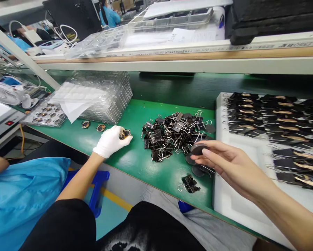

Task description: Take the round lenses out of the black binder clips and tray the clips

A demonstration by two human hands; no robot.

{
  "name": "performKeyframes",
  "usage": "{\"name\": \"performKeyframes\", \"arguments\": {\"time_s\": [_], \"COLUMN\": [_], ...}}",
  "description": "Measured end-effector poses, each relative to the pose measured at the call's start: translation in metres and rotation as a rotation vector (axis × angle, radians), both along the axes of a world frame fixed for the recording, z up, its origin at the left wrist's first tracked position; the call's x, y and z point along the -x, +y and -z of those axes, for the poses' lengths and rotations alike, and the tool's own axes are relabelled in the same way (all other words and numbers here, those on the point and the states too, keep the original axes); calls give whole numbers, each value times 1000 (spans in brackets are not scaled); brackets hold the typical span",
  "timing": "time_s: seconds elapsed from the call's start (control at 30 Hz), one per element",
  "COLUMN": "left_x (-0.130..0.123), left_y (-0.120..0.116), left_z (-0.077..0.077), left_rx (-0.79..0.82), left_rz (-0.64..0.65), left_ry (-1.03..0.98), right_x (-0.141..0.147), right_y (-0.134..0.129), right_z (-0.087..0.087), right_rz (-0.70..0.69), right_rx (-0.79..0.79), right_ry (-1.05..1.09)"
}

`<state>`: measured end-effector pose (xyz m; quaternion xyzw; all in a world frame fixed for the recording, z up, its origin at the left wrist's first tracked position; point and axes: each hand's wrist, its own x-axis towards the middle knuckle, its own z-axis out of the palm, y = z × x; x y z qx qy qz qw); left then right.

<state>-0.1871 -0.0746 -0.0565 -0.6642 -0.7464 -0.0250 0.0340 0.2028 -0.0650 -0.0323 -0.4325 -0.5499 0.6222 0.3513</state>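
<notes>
My left hand (110, 141), in a white glove, is closed on a small round watch case (125, 134) with dark and gold-toned parts, just above the green bench. Two similar watch cases lie on the bench to its left, one (101, 128) close by and another (85, 124) farther off. Between thumb and fingers, my bare right hand (224, 158) pinches a flat black disc (199, 149). Beneath that hand lie more black discs (197, 170). A heap of black binder clips (169, 134) with silver handles sits between my hands, and a smaller clip cluster (189, 183) lies nearer the bench edge.
On the right stands a white foam tray (240, 157) with rows of clipped pieces. Stacked clear plastic trays (104, 97) are at the back left, beside a tray of round parts (45, 115). A shelf (172, 64) crosses above. A person in a blue sleeve (28, 195) sits at left.
</notes>
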Motion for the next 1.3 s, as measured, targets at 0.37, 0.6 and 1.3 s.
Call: {"name": "performKeyframes", "arguments": {"time_s": [0.37,0.6,1.3], "left_x": [-157,-170,-188], "left_y": [25,56,54], "left_z": [-70,-50,-55], "left_rx": [-235,-407,18], "left_rz": [785,887,807], "left_ry": [-113,-71,-561], "right_x": [3,-9,-14], "right_y": [3,10,28], "right_z": [-21,-11,-2], "right_rz": [10,59,57], "right_rx": [-1418,-1189,93], "right_ry": [-408,-354,155]}}
